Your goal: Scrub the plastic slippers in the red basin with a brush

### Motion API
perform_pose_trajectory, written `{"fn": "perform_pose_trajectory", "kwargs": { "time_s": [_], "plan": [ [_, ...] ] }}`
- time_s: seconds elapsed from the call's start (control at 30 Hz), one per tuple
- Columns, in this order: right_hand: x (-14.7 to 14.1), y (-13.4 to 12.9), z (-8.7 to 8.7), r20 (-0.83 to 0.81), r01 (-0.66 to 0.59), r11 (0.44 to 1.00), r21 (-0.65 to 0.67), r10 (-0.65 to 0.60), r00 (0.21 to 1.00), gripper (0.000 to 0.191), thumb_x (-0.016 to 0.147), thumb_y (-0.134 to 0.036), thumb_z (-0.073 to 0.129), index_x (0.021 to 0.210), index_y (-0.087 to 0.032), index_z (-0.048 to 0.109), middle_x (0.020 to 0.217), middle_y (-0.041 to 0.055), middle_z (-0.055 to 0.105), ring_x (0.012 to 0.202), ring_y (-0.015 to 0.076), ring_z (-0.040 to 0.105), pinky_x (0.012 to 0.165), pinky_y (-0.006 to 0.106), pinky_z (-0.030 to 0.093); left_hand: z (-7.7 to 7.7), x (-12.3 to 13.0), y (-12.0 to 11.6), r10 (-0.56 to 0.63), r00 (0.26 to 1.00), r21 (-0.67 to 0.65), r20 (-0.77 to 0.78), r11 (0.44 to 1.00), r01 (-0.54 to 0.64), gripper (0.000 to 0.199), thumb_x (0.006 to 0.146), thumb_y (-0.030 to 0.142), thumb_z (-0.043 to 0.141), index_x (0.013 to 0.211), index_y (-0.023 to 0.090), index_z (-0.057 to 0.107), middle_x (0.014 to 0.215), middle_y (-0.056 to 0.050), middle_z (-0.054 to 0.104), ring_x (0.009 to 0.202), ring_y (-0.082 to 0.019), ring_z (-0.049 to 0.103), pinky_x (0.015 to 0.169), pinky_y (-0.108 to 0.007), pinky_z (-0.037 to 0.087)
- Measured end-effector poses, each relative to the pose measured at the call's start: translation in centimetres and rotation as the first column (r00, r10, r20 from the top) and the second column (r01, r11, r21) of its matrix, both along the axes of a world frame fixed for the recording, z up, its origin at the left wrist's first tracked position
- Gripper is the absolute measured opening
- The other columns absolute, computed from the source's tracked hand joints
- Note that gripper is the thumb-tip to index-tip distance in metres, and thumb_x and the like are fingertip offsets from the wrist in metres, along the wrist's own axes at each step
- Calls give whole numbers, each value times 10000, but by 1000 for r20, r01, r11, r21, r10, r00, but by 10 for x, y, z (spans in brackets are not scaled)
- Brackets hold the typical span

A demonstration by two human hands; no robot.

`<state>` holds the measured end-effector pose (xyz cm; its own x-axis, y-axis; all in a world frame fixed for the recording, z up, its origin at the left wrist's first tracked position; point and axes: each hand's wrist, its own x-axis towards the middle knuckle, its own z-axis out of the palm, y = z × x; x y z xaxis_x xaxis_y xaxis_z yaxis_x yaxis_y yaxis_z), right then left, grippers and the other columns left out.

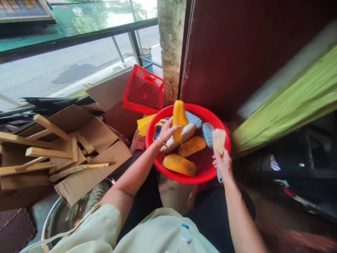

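Your left hand [167, 130] is closed around the lower part of a yellow plastic shoe sole [180, 117], fingers curled against it, and the sole stands upright above your grip. Your right hand [223, 163] is wrapped firmly around the blue handle of a scrub brush [219, 140], with the pale bristles pointing up and the handle's end poking out below your fist. Just beyond the brush lies a pale blue sole [208, 135], almost touching the bristles. Between your hands, a red plastic basin [200, 109] holds water and more soles: a cream sole [181, 137] right under your left hand, and two orange soles [179, 164] nearer your right. Past your left hand, outside the basin, sit a red plastic crate [143, 89] and a torn cardboard box [105, 158] with wooden slats [50, 147]. Below your left elbow is a steel basin [60, 218].
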<state>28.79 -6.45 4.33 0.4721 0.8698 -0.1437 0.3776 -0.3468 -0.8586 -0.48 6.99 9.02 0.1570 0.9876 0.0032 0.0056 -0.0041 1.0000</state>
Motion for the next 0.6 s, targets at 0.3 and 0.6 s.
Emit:
{"fn": "perform_pose_trajectory", "kwargs": {
  "time_s": [0.3, 0.6],
  "plan": [
    [53, 13, 2, -127, 135, 988, 78, -125, 984, 775, 727, -676, 769, 1284, -152, 639, 780, 37, 736, 475, 139, 594, 418, 241, 484, -16, -51, 40, -4, 609, -95, -793, 988, -118, 406, 922, 454, 606, 1177, 156, 711, 1088, -127, 757, 1069, -322, 694, 910, -379, 522],
    [48, 3, 19, -276, 184, 965, 188, -128, 952, 578, 769, -690, 743, 1056, -202, 628, 707, -16, 700, 445, 111, 572, 407, 221, 476, -29, 114, 23, -307, 825, -21, -475, 941, 338, 539, 836, 423, 772, 1317, 215, 645, 1259, -140, 734, 1159, -307, 701, 1021, -399, 544]
  ]
}}
